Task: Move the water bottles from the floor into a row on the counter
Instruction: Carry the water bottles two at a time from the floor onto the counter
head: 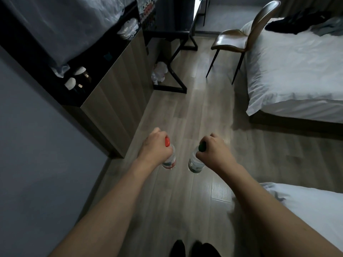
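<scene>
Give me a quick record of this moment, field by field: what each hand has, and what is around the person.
left hand: left hand grips the clear plastic bottle with the red cap near its neck
right hand: right hand grips the clear plastic bottle with the green cap near its neck
bottle pose: both hang roughly upright above the grey wood-plank floor
counter: dark-topped wooden counter to the left, ahead
furniture: brown leather chair, white bed to the right
task stage: both bottles in hand, not yet on the counter
</scene>
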Demonstrator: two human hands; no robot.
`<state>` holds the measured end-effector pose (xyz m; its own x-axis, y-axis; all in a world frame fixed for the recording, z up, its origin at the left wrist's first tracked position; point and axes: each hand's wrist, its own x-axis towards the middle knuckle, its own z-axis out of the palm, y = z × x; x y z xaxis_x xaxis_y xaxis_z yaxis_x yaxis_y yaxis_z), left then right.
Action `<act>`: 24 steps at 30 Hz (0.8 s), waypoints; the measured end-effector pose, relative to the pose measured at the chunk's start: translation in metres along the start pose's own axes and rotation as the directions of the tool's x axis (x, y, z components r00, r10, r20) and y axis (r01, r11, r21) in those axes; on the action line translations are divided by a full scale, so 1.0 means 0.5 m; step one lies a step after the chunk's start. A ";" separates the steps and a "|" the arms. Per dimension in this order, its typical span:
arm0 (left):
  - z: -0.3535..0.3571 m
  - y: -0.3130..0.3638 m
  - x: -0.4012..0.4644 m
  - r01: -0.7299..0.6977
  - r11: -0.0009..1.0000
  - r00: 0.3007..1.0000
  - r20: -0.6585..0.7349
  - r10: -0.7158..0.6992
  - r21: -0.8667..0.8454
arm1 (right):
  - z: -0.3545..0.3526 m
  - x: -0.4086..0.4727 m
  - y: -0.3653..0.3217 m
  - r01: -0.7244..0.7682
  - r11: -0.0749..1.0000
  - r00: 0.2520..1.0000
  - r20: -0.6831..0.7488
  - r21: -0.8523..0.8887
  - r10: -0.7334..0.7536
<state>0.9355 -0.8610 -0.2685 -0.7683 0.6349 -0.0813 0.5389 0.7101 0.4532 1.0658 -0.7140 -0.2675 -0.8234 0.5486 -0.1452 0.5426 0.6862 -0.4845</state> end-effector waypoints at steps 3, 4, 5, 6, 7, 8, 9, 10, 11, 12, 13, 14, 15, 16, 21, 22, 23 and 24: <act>-0.008 0.016 0.086 -0.006 1.000 1.000 -0.007 0.006 -0.006 | -0.026 0.084 0.009 -0.003 1.000 1.000 -0.018 0.020 0.004; -0.009 0.021 0.116 -0.007 1.000 1.000 -0.008 0.007 -0.013 | -0.034 0.113 0.013 -0.004 1.000 1.000 -0.014 0.017 0.005; -0.008 0.026 0.148 -0.007 1.000 1.000 -0.010 0.007 -0.018 | -0.043 0.143 0.017 -0.003 1.000 1.000 -0.009 0.011 0.003; -0.007 0.031 0.181 -0.007 1.000 1.000 -0.015 0.007 -0.018 | -0.051 0.175 0.023 0.000 1.000 1.000 -0.002 0.006 0.000; -0.005 0.038 0.215 -0.005 1.000 1.000 -0.023 0.005 -0.014 | -0.060 0.208 0.030 0.007 1.000 1.000 0.004 0.006 -0.007; -0.003 0.045 0.248 0.001 1.000 0.999 -0.033 -0.001 -0.011 | -0.069 0.240 0.037 0.017 1.000 1.000 0.009 0.008 -0.017; -0.002 0.053 0.281 0.008 1.000 0.999 -0.047 -0.009 -0.012 | -0.079 0.272 0.043 0.029 1.000 0.999 0.013 0.011 -0.030; -0.002 0.062 0.314 0.013 1.000 0.998 -0.060 -0.014 -0.016 | -0.090 0.303 0.049 0.036 0.999 0.999 0.014 0.015 -0.037; -0.004 0.073 0.348 0.012 1.000 0.997 -0.070 -0.013 -0.019 | -0.102 0.334 0.055 0.036 0.999 0.999 0.015 0.020 -0.036; -0.006 0.084 0.380 0.009 1.000 0.997 -0.078 -0.010 -0.020 | -0.114 0.365 0.062 0.033 0.999 0.999 0.015 0.027 -0.033; -0.010 0.093 0.411 0.006 1.000 0.996 -0.088 -0.008 -0.022 | -0.126 0.395 0.069 0.033 0.999 0.999 0.013 0.033 -0.033; -0.013 0.102 0.441 0.004 1.000 0.994 -0.106 -0.007 -0.029 | -0.137 0.424 0.075 0.037 0.999 0.999 0.007 0.034 -0.038; -0.016 0.110 0.470 0.001 0.999 0.992 -0.124 -0.006 -0.040 | -0.147 0.454 0.080 0.043 0.999 0.999 -0.002 0.030 -0.043; -0.020 0.117 0.499 -0.004 0.999 0.990 -0.138 -0.003 -0.048 | -0.158 0.483 0.084 0.045 0.999 0.999 -0.013 0.027 -0.045; -0.041 0.149 0.642 -0.003 0.995 0.988 -0.155 -0.012 -0.098 | -0.203 0.616 0.095 0.044 0.999 0.999 -0.027 0.027 -0.043; -0.044 0.154 0.670 -0.006 0.994 0.987 -0.158 -0.011 -0.105 | -0.211 0.644 0.097 0.043 0.999 0.999 -0.030 0.032 -0.042; -0.046 0.156 0.698 -0.011 0.994 0.987 -0.159 -0.007 -0.109 | -0.217 0.671 0.098 0.039 0.999 0.999 -0.030 0.033 -0.038; -0.047 0.158 0.726 -0.015 0.994 0.987 -0.159 -0.003 -0.111 | -0.222 0.700 0.099 0.032 0.999 0.999 -0.022 0.033 -0.032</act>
<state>0.6909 -0.5817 -0.2413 -0.8149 0.5766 0.0593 0.5087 0.6624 0.5500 0.8230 -0.4351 -0.2463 -0.8362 0.5372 -0.1106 0.5101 0.6875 -0.5169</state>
